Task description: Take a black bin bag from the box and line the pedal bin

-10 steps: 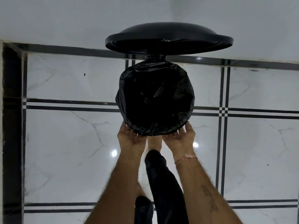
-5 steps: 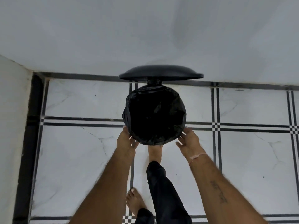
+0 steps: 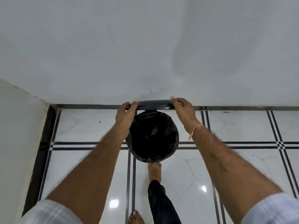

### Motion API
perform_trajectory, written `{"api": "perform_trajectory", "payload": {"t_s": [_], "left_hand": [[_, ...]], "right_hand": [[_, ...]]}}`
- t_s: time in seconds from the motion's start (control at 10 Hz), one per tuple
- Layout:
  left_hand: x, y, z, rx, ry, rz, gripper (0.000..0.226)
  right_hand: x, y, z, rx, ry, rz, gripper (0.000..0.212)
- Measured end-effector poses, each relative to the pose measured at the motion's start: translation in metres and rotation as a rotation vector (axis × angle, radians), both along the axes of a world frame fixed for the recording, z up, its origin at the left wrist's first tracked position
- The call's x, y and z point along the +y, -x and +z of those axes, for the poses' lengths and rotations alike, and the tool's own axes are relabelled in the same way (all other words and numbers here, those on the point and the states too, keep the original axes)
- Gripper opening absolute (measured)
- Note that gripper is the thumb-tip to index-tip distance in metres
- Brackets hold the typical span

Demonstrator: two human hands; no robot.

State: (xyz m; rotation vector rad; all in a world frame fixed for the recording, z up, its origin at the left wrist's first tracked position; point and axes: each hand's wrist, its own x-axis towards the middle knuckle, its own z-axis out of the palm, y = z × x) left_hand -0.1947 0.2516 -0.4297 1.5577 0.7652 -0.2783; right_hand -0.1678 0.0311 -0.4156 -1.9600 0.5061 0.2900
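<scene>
Black lid (image 3: 153,104) between both hands' fingers (image 3: 135,101)

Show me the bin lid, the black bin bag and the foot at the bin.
bin lid (image 3: 154,104), head view, front edge.
black bin bag (image 3: 153,139), head view, dark inside.
foot (image 3: 155,171), head view, instep.

The pedal bin (image 3: 174,145) stands upright on the floor against the wall, seen from above, its round mouth open. A black bin bag (image 3: 153,138) lines it: the glossy, crinkled plastic fills the inside and is folded out over the rim all the way round. The black lid (image 3: 153,104) stands raised at the far side, seen edge-on as a thin dark band.
</scene>
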Motion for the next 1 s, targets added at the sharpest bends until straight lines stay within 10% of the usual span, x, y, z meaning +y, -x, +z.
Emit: {"api": "perform_trajectory", "payload": {"t_s": [0.8,1.0], "left_hand": [[-0.044,0.181,-0.200,-0.233,-0.503,-0.201,0.090],[-0.042,0.178,-0.141,-0.202,-0.631,-0.254,0.095]], "right_hand": [[-0.019,0.175,-0.211,-0.120,0.426,0.310,0.087],[-0.029,0.167,-0.157,-0.110,0.415,0.363,0.080]]}}
